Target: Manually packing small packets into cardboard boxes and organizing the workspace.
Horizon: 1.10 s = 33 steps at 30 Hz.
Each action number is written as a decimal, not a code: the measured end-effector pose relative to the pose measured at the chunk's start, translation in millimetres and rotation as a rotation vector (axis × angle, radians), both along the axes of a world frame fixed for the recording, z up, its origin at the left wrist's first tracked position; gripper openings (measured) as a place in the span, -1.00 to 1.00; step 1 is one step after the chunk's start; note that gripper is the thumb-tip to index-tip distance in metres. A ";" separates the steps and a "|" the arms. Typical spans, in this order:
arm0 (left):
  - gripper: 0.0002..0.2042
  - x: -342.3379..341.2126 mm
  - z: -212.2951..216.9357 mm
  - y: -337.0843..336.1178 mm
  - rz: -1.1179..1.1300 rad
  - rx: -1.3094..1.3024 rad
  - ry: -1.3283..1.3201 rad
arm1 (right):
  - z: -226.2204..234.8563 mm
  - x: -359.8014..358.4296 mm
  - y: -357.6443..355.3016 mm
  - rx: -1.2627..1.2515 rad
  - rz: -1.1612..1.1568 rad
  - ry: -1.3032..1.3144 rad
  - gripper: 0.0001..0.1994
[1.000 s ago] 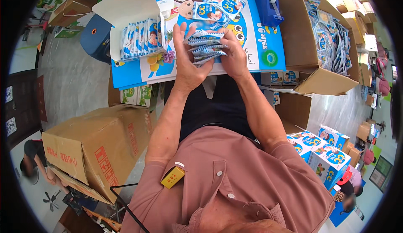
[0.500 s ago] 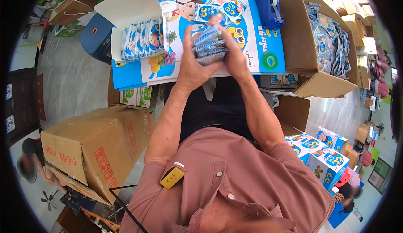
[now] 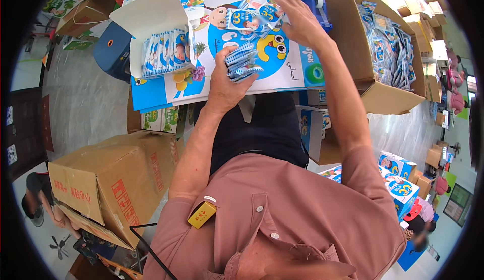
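My left hand [image 3: 225, 84] is closed around a stack of small blue-and-white sachets [image 3: 243, 62], held over the front of the printed work surface [image 3: 275, 80]. Farther back and to the right, my right hand [image 3: 298, 17] is open, its fingers stretched out beside several loose sachets [image 3: 247, 20] lying on the surface. Nothing shows in that hand. To the left stands a white carton [image 3: 190, 53] with its lid raised, and a row of upright sachets [image 3: 166, 50] fills part of it.
A blue tape dispenser [image 3: 322, 15] and a green tape roll [image 3: 315, 72] sit along the right side. Beyond them, a brown box [image 3: 390, 98] holds many sachets. A blue bin [image 3: 108, 50] stands behind the white carton. A large cardboard box [image 3: 108, 164] is at lower left.
My right hand has left the stack and moved up and right toward the loose sachets, its fingers spreading. My left hand alone now keeps hold of the stack.
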<state>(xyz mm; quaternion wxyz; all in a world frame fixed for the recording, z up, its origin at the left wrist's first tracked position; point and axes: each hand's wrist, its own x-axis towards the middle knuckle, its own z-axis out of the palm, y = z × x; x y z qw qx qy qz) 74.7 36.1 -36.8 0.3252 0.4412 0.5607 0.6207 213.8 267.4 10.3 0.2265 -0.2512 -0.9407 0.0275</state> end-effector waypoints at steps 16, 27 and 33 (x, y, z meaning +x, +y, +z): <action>-0.27 -7.9 -1.6 -1.9 -0.031 -0.049 -0.035 | 29.7 -69.2 13.4 -0.512 0.130 -0.290 -0.55; -0.30 -5.7 1.9 -3.9 -0.016 -0.059 0.008 | -0.9 -78.9 -34.9 -0.168 -0.006 -0.259 -0.52; -0.32 -6.0 1.8 -5.1 -0.052 -0.042 0.067 | 2.0 -24.2 -51.5 -0.649 -0.030 0.210 -0.60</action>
